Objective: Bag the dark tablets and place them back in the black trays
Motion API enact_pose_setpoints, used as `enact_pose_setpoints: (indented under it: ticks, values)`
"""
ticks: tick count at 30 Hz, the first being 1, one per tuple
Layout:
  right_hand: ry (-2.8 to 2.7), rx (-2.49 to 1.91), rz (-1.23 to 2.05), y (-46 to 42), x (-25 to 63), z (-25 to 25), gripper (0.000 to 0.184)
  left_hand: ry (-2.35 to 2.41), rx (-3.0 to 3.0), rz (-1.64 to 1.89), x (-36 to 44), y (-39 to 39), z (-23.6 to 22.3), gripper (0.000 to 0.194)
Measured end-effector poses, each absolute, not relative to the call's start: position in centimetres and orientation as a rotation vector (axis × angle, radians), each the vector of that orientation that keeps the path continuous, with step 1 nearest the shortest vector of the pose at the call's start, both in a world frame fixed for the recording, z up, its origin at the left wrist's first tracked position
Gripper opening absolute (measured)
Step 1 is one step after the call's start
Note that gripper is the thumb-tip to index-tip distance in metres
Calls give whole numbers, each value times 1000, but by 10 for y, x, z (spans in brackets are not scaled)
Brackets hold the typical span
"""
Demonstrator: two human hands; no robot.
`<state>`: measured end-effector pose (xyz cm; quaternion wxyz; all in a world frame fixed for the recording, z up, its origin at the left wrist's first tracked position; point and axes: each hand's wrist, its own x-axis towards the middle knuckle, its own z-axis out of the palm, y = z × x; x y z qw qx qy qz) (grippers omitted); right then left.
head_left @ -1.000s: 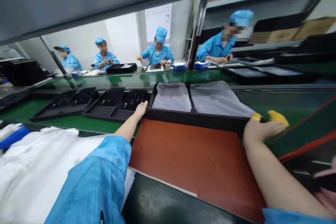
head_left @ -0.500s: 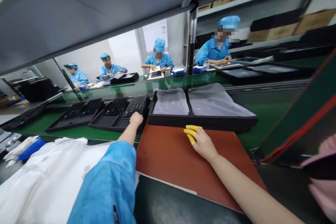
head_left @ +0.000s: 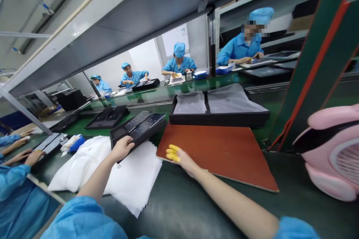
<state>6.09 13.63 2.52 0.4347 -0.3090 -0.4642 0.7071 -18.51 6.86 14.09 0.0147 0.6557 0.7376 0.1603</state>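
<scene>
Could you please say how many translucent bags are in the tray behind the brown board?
2: a smaller bag left of the divider, a wider bag right; others underneath would be hidden.

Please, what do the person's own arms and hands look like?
Light-blue, loose sleeves end near the elbows, leaving the forearms bare. The right hand wears yellow finger covers; on the left hand, no cover is visible.
</scene>
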Motion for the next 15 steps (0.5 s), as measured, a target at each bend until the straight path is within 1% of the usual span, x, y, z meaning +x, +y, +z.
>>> enact_pose_setpoints:
  ticks: [1,2,3,5,7,9,12,13,15]
  values:
    - [-973,-727,1923,123,39,33,44,2250,2099,459,-172,58,144,13]
    - [-785,-711,2003,113,20,40,40,2201,2160,422,-157,49,146,13]
    - [-632,-721,2015,105,5,47,35,2144,2216,391,-143,41,146,13]
    - [-437,-778,1939,97,-12,56,26,2024,2290,369,-121,31,140,15]
    - [-363,-825,1854,93,-10,59,20,1898,2286,461,-115,27,125,19]
    - [-308,-838,1811,90,8,55,18,1893,2182,755,-130,27,102,24]
    - [-261,-853,1776,81,50,41,16,2237,1746,1445,-174,32,57,34]
    - [-257,-864,1763,77,65,35,15,2340,1563,1569,-189,34,42,39]
    - [-300,-884,1733,68,92,23,12,2393,1318,1583,-215,37,15,44]
